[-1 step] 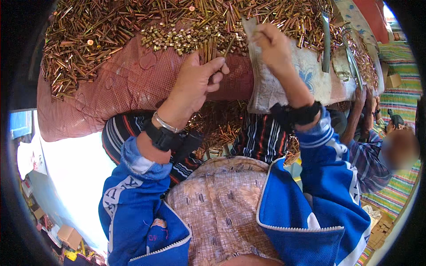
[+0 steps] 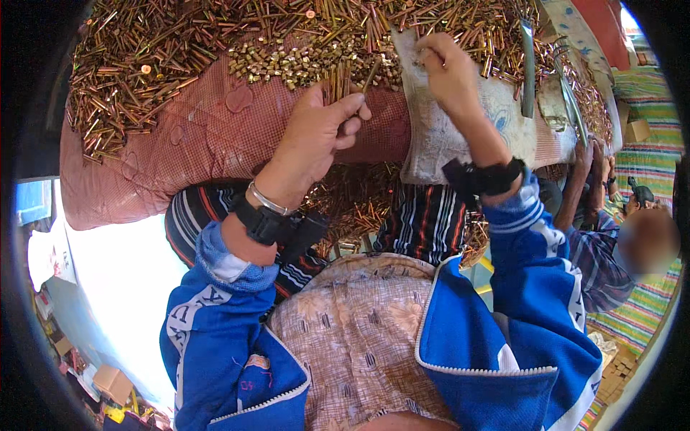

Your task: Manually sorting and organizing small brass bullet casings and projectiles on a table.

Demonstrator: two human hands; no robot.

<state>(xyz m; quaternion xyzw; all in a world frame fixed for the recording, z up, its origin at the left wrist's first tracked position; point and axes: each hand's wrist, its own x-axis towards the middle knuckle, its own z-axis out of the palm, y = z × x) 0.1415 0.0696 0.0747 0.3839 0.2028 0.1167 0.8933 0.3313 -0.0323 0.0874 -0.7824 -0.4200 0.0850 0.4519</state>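
Heap of brass-coloured pins (image 2: 215, 43): long thin metal pieces spread thick across the far side of the red cloth, many lying crosswise. Risk: any tug on the cloth could send a slide of them off the near edge.

Red checked cloth (image 2: 180, 144): covers the bench and sags over its near edge toward the lap. Bare in the middle, loaded at the back.

White woven sack (image 2: 503, 122): lies flat on the cloth to the right, its corner hanging over the edge. If pulled, it would carry loose pieces down with it.

Spilled pieces in the lap (image 2: 359, 208): a scatter already lies between the striped garment and the cloth edge; more could drop the same way and be lost in the folds.

Left hand (image 2: 316, 140): clenched around a small upright bundle of pins (image 2: 338, 80), held just above the cloth edge, thumb across the front. The bundle's ends look uneven; a slack grip would let single pins slip out.

Right hand (image 2: 449, 72): fingertips pinched over the sack's top edge, apparently on one or two pieces, too small to tell for certain.

Short stubby pieces (image 2: 287, 65): a paler cluster just behind the bundle, close enough to be mixed with the long ones.

Another person's hands (image 2: 593, 169): at the right edge of the bench, near enough to jostle the sack.
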